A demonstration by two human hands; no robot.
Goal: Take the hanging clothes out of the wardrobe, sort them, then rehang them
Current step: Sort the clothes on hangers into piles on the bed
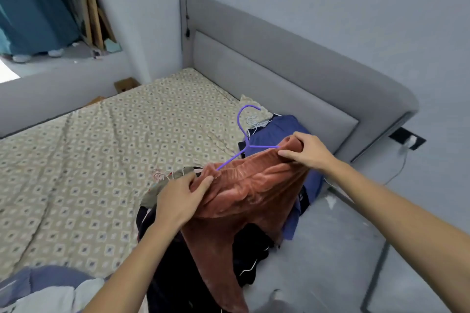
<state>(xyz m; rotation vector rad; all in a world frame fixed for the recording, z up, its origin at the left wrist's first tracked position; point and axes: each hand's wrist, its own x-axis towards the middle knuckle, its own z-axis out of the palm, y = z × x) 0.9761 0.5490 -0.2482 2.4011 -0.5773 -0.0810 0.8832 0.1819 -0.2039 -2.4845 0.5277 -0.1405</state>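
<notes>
The rust-coloured velvet trousers (244,185) are held up over the right edge of the bed (101,147), near the headboard (279,58), with a purple hanger (245,140) poking out of their waistband. The left hand (178,198) has its fingers and thumb curled round the waistband's left end, also bunching an olive garment (173,180) beneath. The right hand (305,150) pinches the waistband's right end, where 1 hanger arm disappears into the cloth.

The trousers look soft, limp and fairly light, so they will sag wherever unsupported; the pile may slide on the thin, smooth hanger. The waistband, thicker and gathered, is the sensible place to hold. A blue garment (274,132) and dark clothes (183,262) lie heaped underneath along the bed's right edge.
</notes>
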